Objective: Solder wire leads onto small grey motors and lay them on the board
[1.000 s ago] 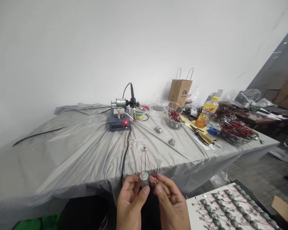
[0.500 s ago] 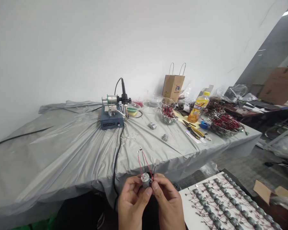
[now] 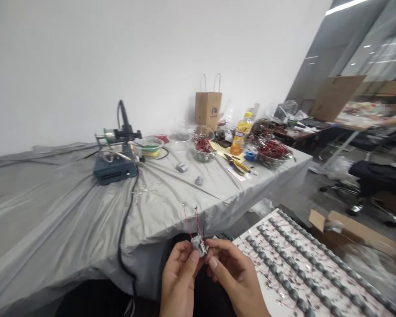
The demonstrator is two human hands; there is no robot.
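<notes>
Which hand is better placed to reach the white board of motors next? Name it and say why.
Likely the right hand: it is nearer the white board, which lies on that side. The left hand is farther away and grips the grey motor.

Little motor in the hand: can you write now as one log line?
left hand: holds grey motor; right hand: at motor's side; red wire: pointing upward; white board: rows of motors

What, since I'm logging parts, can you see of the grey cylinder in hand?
The grey cylinder is small, metallic-looking and tilted, with thin red and dark wires rising above it. The left hand grips it, thumb in front, near the table edge. The right hand is close at its right; contact is unclear.
</notes>
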